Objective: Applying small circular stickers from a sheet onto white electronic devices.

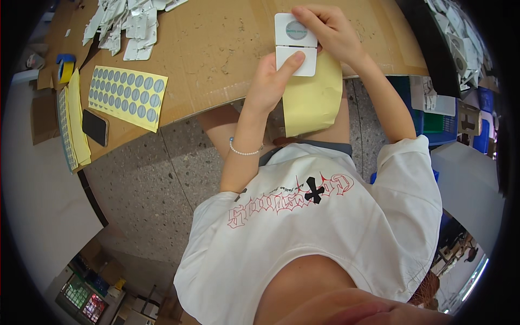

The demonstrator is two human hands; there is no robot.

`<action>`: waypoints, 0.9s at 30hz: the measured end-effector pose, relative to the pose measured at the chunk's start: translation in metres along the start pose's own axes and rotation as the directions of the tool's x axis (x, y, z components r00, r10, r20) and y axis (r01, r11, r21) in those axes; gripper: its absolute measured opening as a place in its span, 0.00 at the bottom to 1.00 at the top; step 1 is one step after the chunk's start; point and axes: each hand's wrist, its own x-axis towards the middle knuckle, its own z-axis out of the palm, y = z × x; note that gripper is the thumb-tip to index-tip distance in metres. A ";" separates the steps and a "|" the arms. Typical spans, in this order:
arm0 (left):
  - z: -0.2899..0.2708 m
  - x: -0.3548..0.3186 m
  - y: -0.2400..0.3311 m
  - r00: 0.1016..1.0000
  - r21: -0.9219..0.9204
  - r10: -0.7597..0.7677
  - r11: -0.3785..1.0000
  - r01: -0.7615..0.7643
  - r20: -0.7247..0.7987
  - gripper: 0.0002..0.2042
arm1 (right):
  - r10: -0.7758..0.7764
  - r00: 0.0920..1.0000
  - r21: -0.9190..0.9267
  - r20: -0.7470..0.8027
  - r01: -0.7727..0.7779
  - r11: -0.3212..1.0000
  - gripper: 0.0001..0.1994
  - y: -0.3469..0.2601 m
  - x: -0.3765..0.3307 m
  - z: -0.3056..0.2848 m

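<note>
Over the table's near edge I hold a white two-part plastic piece (304, 60), its halves split by a narrow dark seam. A round grey sticker (296, 30) sits on its upper half. My left hand (269, 84) is closed on the lower half, its thumb flat on the face and the other fingers hidden behind. My right hand (337, 37) is closed at the upper right edge, with fingertips at the sticker's rim. A yellow sheet (314, 103) hangs beneath the piece, below the right hand and over my lap; what holds its top is hidden.
On the cardboard-covered table (216, 59), a heap of white plastic pieces (135, 24) lies far left. Nearer are a sheet of round grey stickers (127, 95), a phone (95, 127) and a tape roll (66, 67). More white pieces (460, 40) fill a black-sided container at right.
</note>
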 end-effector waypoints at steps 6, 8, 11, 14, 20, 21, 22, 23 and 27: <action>0.011 0.000 0.007 1.000 -0.030 0.011 0.999 -0.010 0.026 0.16 | -0.089 0.996 0.014 -0.005 0.089 0.996 0.15 0.023 -0.002 -0.020; 0.013 -0.002 0.008 0.999 -0.003 0.025 1.000 -0.025 0.033 0.17 | -0.161 0.987 0.001 0.010 0.161 0.987 0.16 0.012 -0.010 -0.023; 0.013 -0.002 0.007 0.997 -0.183 -0.052 0.981 0.062 0.061 0.18 | -0.239 0.971 -0.005 -0.025 0.239 0.971 0.15 -0.003 -0.021 -0.036; 0.024 -0.001 0.008 0.998 -0.163 -0.011 0.986 0.022 0.069 0.21 | -0.248 0.967 -0.019 -0.060 0.248 0.969 0.14 -0.017 -0.035 -0.056; 0.047 0.002 0.015 0.998 0.077 0.033 0.996 -0.037 0.050 0.22 | -0.264 0.930 -0.274 -0.256 0.192 0.942 0.13 -0.038 -0.078 -0.132; 0.047 0.003 0.016 0.997 0.061 0.043 0.997 -0.047 0.070 0.22 | -0.272 0.901 -0.311 -0.339 0.166 0.936 0.13 -0.043 -0.084 -0.147; 0.047 0.001 0.019 0.998 0.078 0.060 0.995 -0.061 0.021 0.23 | -0.287 0.867 -0.341 -0.407 0.147 0.929 0.12 -0.047 -0.089 -0.162; 0.048 0.000 0.021 0.997 0.089 0.077 0.993 -0.074 -0.023 0.23 | -0.294 0.875 -0.321 -0.384 0.172 0.931 0.12 -0.046 -0.093 -0.187; 0.067 0.013 0.029 0.998 -0.041 0.063 0.997 -0.063 -0.003 0.23 | -0.363 0.631 -0.468 -0.685 0.000 0.884 0.14 -0.054 -0.134 -0.298</action>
